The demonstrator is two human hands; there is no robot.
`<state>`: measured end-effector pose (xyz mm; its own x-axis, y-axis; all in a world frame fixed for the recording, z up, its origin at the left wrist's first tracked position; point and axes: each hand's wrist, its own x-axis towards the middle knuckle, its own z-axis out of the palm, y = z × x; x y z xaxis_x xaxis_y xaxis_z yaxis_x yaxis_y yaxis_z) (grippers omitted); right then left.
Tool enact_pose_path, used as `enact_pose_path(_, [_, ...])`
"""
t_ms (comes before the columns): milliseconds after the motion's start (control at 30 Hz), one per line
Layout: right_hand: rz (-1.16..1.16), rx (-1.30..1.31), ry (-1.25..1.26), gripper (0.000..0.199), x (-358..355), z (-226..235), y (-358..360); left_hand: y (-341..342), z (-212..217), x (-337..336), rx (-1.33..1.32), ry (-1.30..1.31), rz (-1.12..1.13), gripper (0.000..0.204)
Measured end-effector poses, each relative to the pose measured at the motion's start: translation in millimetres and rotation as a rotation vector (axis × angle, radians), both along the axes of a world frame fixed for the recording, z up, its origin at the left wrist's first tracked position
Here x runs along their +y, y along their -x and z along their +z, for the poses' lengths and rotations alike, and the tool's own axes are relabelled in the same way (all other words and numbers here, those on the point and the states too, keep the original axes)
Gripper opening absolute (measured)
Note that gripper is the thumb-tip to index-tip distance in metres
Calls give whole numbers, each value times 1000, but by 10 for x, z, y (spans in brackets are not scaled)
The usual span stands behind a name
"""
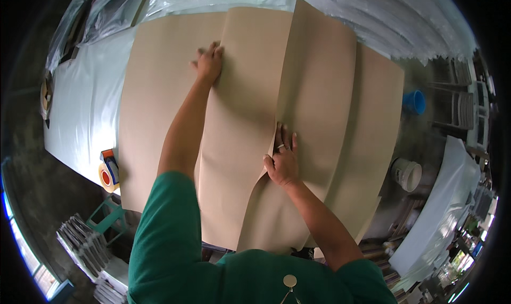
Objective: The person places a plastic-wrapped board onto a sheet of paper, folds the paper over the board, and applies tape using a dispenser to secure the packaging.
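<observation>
A large brown paperboard sheet (165, 96) covers most of the table, with several long folds and raised edges running from far to near. My left hand (209, 63) lies on its far part beside a fold, fingers spread. Nearer and to the right, my right hand (283, 163) is at a lifted sheet edge that bends where I touch it. The thumb sits left of that edge and the fingers point away along its right side. A ring shows on one finger. How far the fingers reach under the edge is partly hidden.
A tape roll in a dispenser (108, 171) lies at the table's left edge. Clear plastic wrap (394, 17) is heaped at the far right. A blue bucket (414, 102) and a white bucket (407, 175) stand right of the table; a green stool (109, 217) is lower left.
</observation>
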<state>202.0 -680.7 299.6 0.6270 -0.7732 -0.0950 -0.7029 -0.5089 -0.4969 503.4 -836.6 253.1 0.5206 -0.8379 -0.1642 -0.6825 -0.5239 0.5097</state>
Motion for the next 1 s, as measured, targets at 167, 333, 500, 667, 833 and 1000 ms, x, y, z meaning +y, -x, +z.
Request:
enact_pose_path(167, [-10, -78, -83, 62, -37, -55, 68, 654, 19, 180, -395, 56, -100, 51])
enact_pose_path(333, [-220, -769, -661, 61, -145, 139, 251, 1770, 246, 1175, -344, 37, -401, 49])
enact_pose_path(500, [-214, -549, -630, 39, -114, 57, 188, 1718, 341, 1228, -347, 23, -396, 50])
enact_pose_path(667, [70, -73, -492, 37, -206, -150, 168, 1480, 422, 1230, -234, 222, -439, 36])
enact_pose_path(833, [33, -98, -484, 27, -169, 32, 29, -791, 555, 1835, -431, 322, 415, 32])
enact_pose_path(1000, [114, -11, -354, 25, -114, 216, 6, -2547, 328, 4263, -480, -404, 900, 72])
